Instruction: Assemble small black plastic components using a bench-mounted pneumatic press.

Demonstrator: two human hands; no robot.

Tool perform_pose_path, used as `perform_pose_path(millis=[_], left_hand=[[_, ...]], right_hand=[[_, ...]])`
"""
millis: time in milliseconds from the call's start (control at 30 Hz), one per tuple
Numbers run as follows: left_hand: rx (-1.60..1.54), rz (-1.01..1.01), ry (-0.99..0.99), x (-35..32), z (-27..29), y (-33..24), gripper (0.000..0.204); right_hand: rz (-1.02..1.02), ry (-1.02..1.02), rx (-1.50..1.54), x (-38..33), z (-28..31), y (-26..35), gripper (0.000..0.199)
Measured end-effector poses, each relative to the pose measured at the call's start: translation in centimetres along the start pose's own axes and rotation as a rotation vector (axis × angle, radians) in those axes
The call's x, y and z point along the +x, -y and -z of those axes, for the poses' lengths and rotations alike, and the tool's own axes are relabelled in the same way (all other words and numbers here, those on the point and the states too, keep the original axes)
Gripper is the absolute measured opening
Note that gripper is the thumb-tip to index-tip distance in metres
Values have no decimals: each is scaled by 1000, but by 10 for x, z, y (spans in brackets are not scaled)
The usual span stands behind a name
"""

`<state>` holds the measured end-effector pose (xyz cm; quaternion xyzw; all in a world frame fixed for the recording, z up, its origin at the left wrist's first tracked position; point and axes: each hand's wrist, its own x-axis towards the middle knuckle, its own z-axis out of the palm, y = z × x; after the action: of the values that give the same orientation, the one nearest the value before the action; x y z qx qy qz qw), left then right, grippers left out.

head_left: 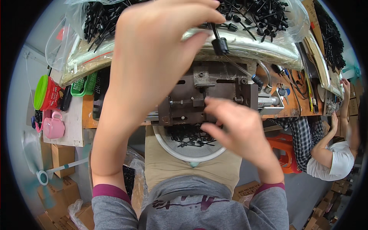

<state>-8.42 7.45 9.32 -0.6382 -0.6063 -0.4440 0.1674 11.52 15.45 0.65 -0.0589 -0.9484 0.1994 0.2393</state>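
Observation:
My left hand (153,50) is raised high over the bench, its fingers pinched on the thin stem of a black plastic part (220,46) whose wider end hangs downward. Below it a dark metal clamping fixture (226,86) is bolted to the bench, and a small black piece (203,92) stands at its middle. My right hand (241,128), slightly blurred, is at the front of the fixture. Its index fingertip is close to that middle piece, and the thumb is spread apart with nothing seen between them.
A white basket (163,143) of black parts rests at my lap under the fixture. Bags of black parts (264,19) line the back. An air cylinder (268,101), hoses and keys (283,92) lie right; a pink mug (54,125) stands left. A co-worker (331,163) sits far right.

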Motion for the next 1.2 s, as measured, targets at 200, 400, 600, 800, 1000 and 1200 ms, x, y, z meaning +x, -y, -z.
perform_pose_path(millis=[200, 400, 600, 800, 1000, 1200], left_hand=[[-143, 128, 207, -81, -7, -30, 39], [28, 185, 327, -144, -38, -56, 34], [192, 182, 329, -151, -51, -59, 27], [207, 184, 382, -142, -54, -53, 26], [159, 258, 452, -136, -45, -54, 25], [21, 171, 140, -80, -15, -27, 24]], right_hand=[[171, -516, -237, 87, 43, -66, 12], [89, -228, -240, 127, 38, -98, 20], [57, -256, -262, 117, 38, -64, 17], [73, -75, -202, 100, 56, -52, 22], [-153, -126, 334, 55, 55, -26, 27], [66, -137, 38, -5, 24, -1, 27]])
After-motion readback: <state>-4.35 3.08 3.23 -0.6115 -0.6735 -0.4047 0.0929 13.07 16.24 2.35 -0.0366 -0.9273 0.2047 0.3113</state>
